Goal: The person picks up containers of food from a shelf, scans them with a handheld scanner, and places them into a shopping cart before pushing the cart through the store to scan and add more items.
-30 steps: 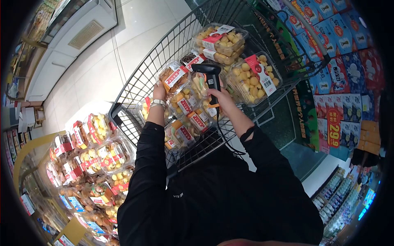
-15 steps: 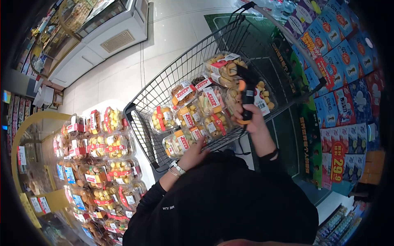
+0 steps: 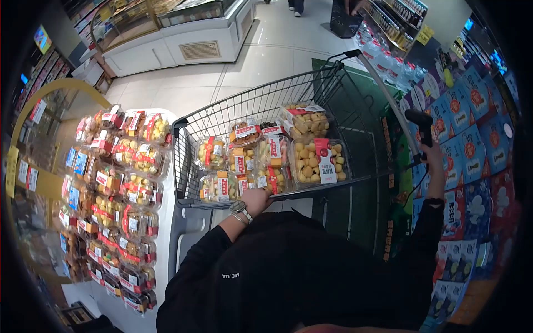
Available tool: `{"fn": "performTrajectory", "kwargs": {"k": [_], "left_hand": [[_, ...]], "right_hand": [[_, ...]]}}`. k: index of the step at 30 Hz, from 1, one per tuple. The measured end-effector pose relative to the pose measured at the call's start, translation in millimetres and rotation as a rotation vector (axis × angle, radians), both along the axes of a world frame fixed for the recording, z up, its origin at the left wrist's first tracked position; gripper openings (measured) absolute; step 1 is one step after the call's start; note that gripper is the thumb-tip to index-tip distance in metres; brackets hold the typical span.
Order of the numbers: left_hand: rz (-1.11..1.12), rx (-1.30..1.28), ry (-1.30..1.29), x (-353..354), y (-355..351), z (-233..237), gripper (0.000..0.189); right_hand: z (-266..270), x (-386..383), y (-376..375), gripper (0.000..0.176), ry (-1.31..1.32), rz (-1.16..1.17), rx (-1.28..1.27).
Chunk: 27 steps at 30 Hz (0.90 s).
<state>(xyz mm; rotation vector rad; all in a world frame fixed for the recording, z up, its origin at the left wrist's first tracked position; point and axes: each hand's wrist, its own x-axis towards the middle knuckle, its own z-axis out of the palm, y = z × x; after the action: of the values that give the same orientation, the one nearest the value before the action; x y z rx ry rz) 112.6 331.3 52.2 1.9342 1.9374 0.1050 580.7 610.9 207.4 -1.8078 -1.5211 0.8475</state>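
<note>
Grey wire shopping cart (image 3: 191,139) stands mid-aisle, with a white display stand (image 3: 173,244) of stacked pastry packs just to its left. Clear plastic boxes of yellow pastries with red labels (image 3: 319,161) fill the cart. A black handheld scanner (image 3: 422,122) is raised at the right, beside the cart, and the right hand (image 3: 430,154) has its grip closed round the handle. The left hand (image 3: 256,198) touches a box at the cart's near rim; how far its grip is closed cannot be told.

On black top (image 3: 230,275): small white lettering, roughly "MIE JUA". On clear food boxes (image 3: 319,161): red-white labels, print too small to read.
</note>
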Motion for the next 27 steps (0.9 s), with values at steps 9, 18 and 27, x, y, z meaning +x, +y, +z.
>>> {"fn": "performTrajectory", "kwargs": {"k": [9, 18, 27], "left_hand": [[-0.041, 0.005, 0.017, -3, -1, -10, 0.036], [-0.086, 0.019, 0.080, -24, 41, -6, 0.029], [-0.134, -0.008, 0.151, -89, 107, -5, 0.024]], "right_hand": [[-27, 9, -8, 0.051, -0.004, 0.183, -0.049], [-18, 12, -40, 0.046, 0.047, -0.038, -0.057], [-35, 12, -44, 0.031, 0.266, -0.035, -0.277]]}}
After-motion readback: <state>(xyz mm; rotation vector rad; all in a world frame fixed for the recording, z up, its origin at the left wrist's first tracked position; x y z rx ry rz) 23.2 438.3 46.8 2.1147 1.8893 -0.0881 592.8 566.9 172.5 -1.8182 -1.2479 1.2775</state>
